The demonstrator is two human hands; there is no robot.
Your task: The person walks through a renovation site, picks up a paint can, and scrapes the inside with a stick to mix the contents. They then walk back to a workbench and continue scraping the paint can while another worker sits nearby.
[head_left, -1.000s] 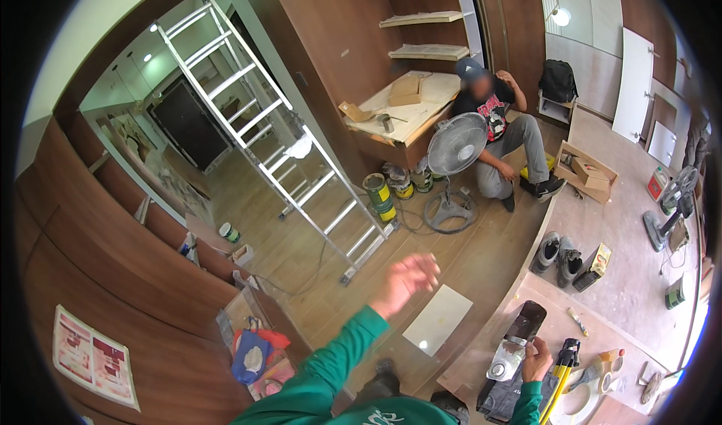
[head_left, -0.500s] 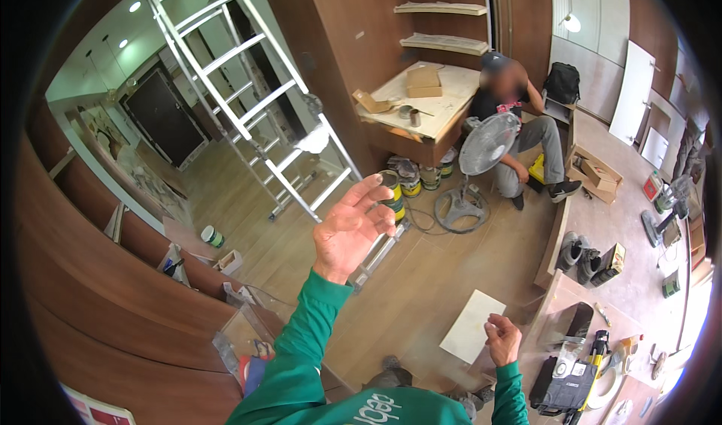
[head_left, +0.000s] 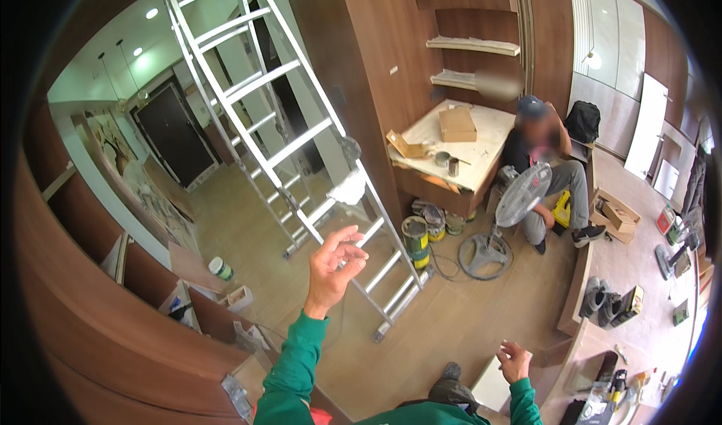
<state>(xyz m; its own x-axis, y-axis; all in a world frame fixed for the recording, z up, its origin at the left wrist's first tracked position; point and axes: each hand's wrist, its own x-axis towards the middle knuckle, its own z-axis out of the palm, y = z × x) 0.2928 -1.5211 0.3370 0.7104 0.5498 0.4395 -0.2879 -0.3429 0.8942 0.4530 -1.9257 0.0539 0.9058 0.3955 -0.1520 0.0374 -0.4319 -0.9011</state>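
Observation:
My left hand (head_left: 336, 265), in a green sleeve, is raised in front of the aluminium ladder (head_left: 316, 132), its bent fingers apart and empty; I cannot tell that it touches a rung. A white cloth or bag (head_left: 347, 187) hangs on the ladder above it. My right hand (head_left: 514, 362) is low at the right, fingers loosely bent apart with nothing visible in them, in front of a pale board (head_left: 489, 387) on the floor and beside the cluttered near counter (head_left: 571, 350), where tools and a black case lie.
A seated co-worker (head_left: 573, 184) is behind a standing fan (head_left: 519, 199), beside a worktable (head_left: 480, 147) with cardboard boxes. Paint cans (head_left: 415, 241) and cables sit by the ladder's right foot. Shoes (head_left: 598, 297) are on the right platform (head_left: 632, 267). Shelving (head_left: 113, 327) lines the left wall.
My view has shifted toward the ladder and up. My right hand has left the metal item on the counter and moved left. My left hand is raised before the ladder, turned more sideways.

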